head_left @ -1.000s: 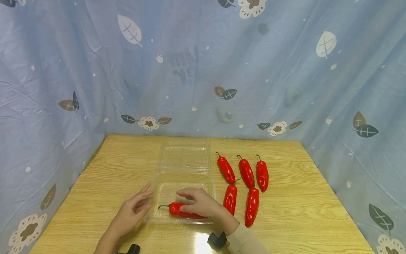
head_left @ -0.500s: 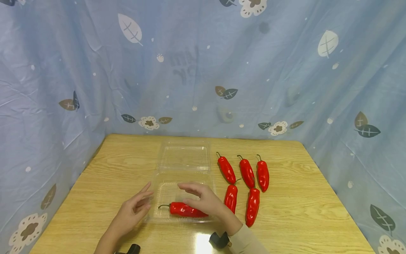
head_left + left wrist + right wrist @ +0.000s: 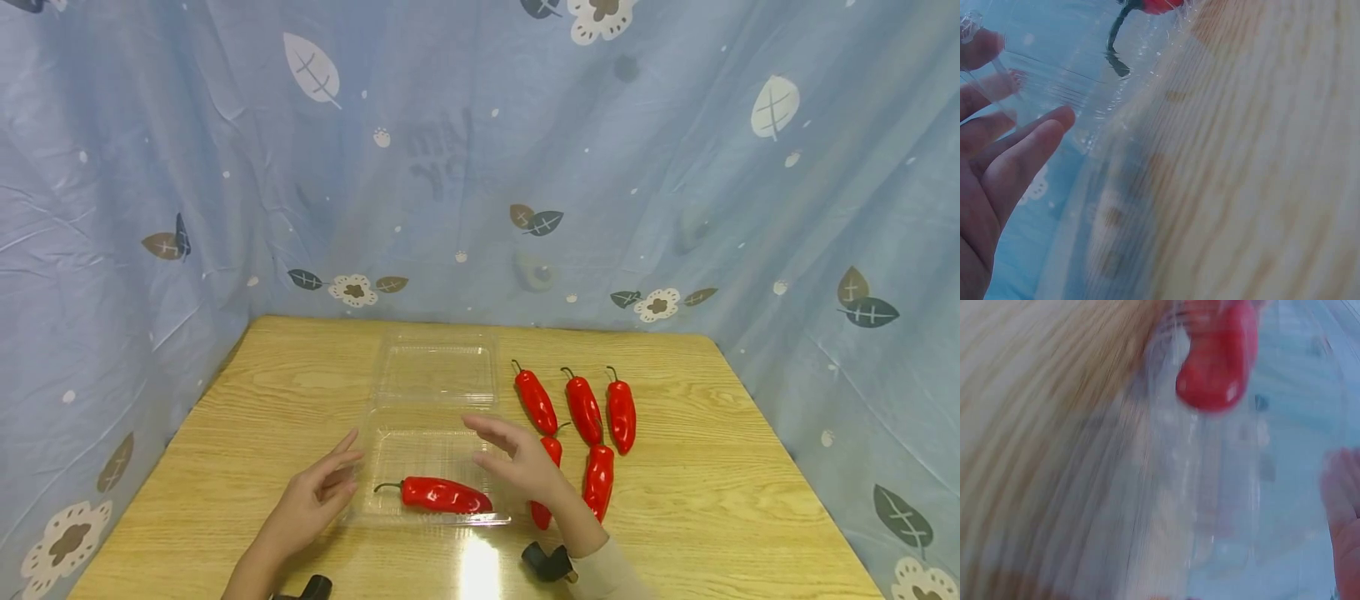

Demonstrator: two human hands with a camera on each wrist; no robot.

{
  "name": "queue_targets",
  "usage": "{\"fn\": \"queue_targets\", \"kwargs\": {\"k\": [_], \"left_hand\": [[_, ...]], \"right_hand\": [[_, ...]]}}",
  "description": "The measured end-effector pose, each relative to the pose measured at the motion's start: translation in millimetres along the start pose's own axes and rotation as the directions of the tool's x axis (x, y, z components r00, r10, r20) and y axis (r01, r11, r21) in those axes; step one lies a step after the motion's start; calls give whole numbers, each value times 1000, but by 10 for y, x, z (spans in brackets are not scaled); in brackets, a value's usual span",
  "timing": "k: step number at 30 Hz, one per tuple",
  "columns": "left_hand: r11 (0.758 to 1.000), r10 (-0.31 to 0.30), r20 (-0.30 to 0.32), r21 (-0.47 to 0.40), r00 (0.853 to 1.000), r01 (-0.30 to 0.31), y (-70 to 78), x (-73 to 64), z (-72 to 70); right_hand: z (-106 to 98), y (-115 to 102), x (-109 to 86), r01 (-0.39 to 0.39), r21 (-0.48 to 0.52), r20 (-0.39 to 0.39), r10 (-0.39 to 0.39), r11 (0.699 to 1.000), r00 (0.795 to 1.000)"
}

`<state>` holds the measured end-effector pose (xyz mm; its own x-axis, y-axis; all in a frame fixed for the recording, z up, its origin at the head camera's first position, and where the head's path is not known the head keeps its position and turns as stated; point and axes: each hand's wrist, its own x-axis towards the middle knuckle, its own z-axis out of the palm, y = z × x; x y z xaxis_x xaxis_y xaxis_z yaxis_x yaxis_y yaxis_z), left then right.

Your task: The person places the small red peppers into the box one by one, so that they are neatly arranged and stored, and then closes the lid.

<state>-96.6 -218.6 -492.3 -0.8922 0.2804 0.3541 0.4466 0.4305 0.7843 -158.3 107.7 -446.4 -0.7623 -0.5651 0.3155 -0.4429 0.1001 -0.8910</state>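
The right hand (image 3: 525,462) holds nothing: its fingers are extended, the thumb apart from them, over the right edge of the clear plastic container (image 3: 420,454). The left hand (image 3: 311,504) lies at the container's left edge, fingers loosely bent with a gap before the thumb; it grasps no pepper, though whether it touches the plastic I cannot tell. Inside, near the front wall, one red pepper (image 3: 446,495) lies crosswise, stem to the left, let go by both hands. Beyond, the lid (image 3: 435,371) lies folded back on the table (image 3: 712,467), and to the right wait five more red peppers (image 3: 621,417). I judge the work to be packing peppers, with the first one placed; the next move would call for a grip on one of those outside while the left hand steadies the light container. The forearm and right hand partly cover the nearest two outside peppers. The left wrist view crops the packed pepper to its stem and a scrap of red; the right wrist view is badly smeared, and clear plastic edges are hard to trace.
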Motion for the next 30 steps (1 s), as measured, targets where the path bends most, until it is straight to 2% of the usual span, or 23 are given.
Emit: {"fn": "queue_targets", "kwargs": {"k": [8,12,18,21,27,30], "left_hand": [[1000,-9,6,-2,1000,9,19,8,-3],[1000,-8,4,2,1000,8,18,4,-3],[1000,-8,6,-6,1000,8,11,3,0],[1000,-3,5,-6,1000,3,10,6,2],[1000,0,0,-11,1000,0,19,8,-1],[1000,-15,4,-15,1000,15,23,2,-7]], "right_hand": [[-290,11,-309,-3,-34,-145,-2,999,989],[-409,3,-439,-37,-41,-225,27,998,974],[-542,10,-619,-45,-35,-306,32,998,952],[-597,19,-705,-89,-39,-355,69,995,932],[-690,16,-864,-236,-14,-439,206,972,874],[-727,20,-932,-287,-13,-463,249,958,851]]}}
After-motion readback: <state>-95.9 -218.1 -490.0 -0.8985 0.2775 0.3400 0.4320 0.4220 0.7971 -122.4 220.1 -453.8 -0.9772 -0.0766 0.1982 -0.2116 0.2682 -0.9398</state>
